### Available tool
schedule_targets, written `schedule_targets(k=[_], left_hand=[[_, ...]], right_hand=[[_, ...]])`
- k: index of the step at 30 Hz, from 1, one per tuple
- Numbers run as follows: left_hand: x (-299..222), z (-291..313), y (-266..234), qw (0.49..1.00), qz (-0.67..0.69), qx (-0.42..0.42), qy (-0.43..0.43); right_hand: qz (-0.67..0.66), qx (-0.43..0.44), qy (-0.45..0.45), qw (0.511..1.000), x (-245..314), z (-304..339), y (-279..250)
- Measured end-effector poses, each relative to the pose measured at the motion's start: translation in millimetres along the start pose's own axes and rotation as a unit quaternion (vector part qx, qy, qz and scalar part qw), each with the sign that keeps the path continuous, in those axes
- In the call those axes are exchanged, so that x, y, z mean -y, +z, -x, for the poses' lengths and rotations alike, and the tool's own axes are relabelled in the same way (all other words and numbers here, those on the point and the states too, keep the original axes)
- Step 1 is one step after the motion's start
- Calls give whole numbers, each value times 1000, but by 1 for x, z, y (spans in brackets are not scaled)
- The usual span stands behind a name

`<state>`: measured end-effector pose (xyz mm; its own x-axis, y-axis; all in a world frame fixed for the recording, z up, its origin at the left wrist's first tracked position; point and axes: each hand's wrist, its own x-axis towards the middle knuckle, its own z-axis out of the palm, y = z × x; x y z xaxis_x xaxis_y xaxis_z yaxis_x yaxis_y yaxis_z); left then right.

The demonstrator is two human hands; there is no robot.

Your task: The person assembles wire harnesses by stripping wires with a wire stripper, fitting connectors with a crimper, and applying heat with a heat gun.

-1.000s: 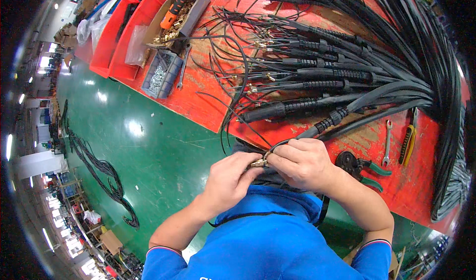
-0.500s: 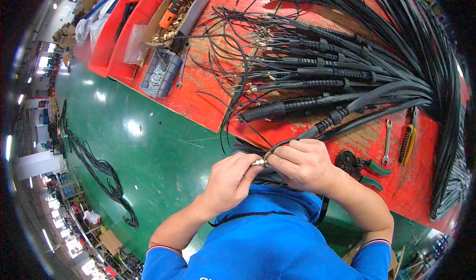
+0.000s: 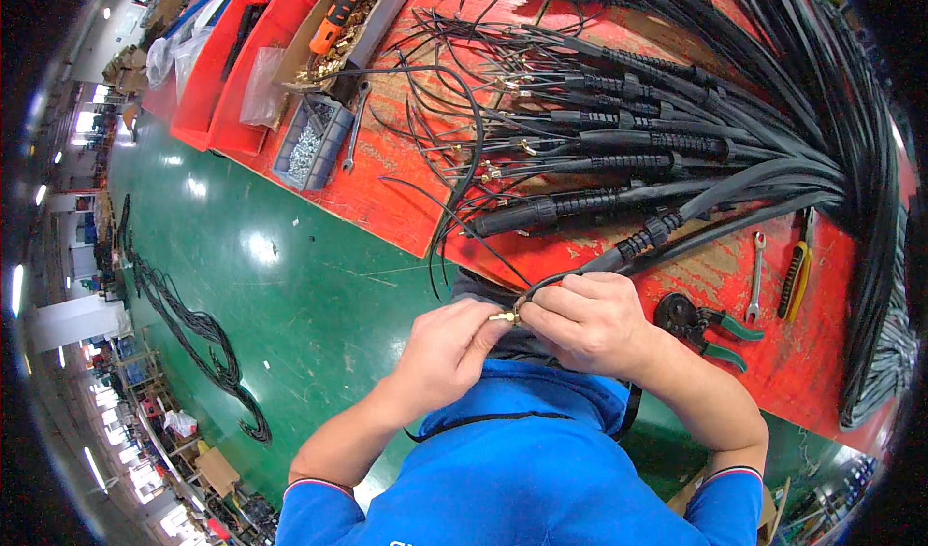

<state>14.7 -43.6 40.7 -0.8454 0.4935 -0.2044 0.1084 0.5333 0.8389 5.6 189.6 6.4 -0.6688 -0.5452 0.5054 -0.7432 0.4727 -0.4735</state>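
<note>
Between my two hands, in front of the blue shirt, is a small brass fitting (image 3: 505, 317). My left hand (image 3: 447, 345) pinches its left end between thumb and fingertips. My right hand (image 3: 592, 322) is closed round the end of a black cable (image 3: 619, 254), right beside the fitting. The cable runs up to the right, past a ribbed sleeve, into a thick bundle. How the fitting meets the cable end is hidden by my fingers. Several more black cables (image 3: 628, 164) with ribbed sleeves and thin wire ends lie just beyond my hands.
Crimping pliers (image 3: 688, 322), a wrench (image 3: 756, 275) and yellow-black pliers (image 3: 796, 277) lie right on the red table (image 3: 710, 300). Far left are a grey screw box (image 3: 338, 126), a brass-fittings box (image 3: 394, 10), another wrench (image 3: 358, 126), an orange-black screwdriver (image 3: 340, 19) and red bins (image 3: 227, 106).
The brass fitting looks slightly turned between my left fingertips. Both hands have otherwise stayed nearly in place.
</note>
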Motion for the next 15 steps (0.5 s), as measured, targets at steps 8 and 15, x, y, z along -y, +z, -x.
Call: schedule_targets(k=[8,15], left_hand=[[0,2,0,999,15,-14,-33],[2,0,1,995,-18,-60,80]], right_hand=[[3,34,-3,999,1,1,-2],[27,0,-8,1000,3,2,-2]])
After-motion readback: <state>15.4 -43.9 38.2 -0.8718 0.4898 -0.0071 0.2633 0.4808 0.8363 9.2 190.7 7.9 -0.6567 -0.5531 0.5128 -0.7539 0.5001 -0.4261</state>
